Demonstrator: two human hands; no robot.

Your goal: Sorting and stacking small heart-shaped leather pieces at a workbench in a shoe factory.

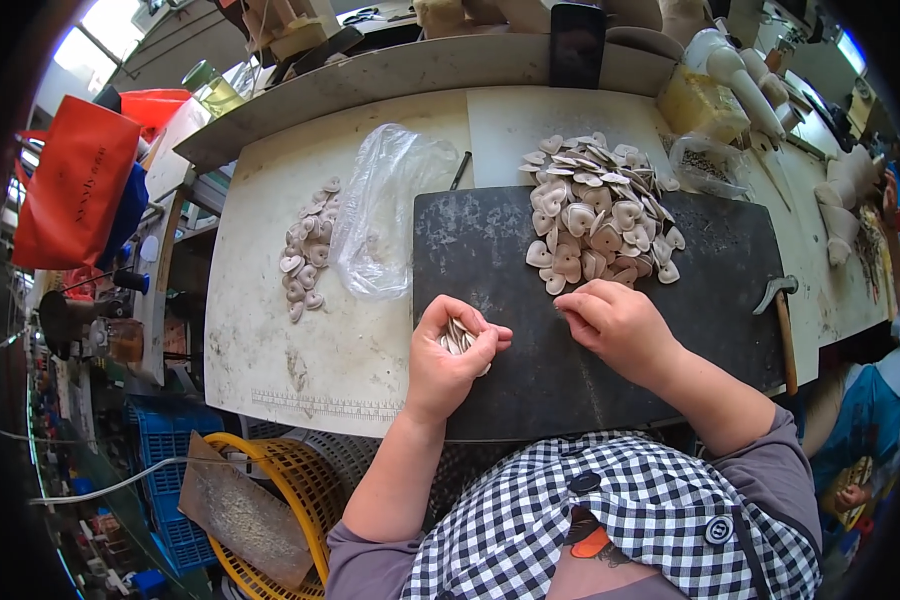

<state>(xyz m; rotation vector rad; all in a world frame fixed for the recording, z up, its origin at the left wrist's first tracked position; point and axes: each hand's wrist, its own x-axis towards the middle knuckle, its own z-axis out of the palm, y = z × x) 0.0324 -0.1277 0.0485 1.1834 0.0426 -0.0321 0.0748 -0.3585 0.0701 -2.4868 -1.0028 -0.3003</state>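
My left hand [448, 365] curls over the near left of a black mat [510, 385], closed round several small heart-shaped pieces [456, 338]. They are pale beige and show between thumb and fingers. To its right, my right hand [618, 328] hovers over the mat with thumb and fingertips pinched together; what they hold, if anything, is too small to make out. Just beyond it, a large heap of beige heart-shaped pieces [595, 215] covers the mat's far part. A smaller, elongated pile of similar pieces [310, 247] lies on the pale tabletop [255, 310] at left.
A crumpled clear plastic bag [378, 215] lies between the piles, beside a thin dark rod [461, 170]. At right are a hammer [786, 335], a clear bag of small dark bits [708, 163] and a yellowish block [702, 103]. A yellow basket [305, 480] stands below the left edge.
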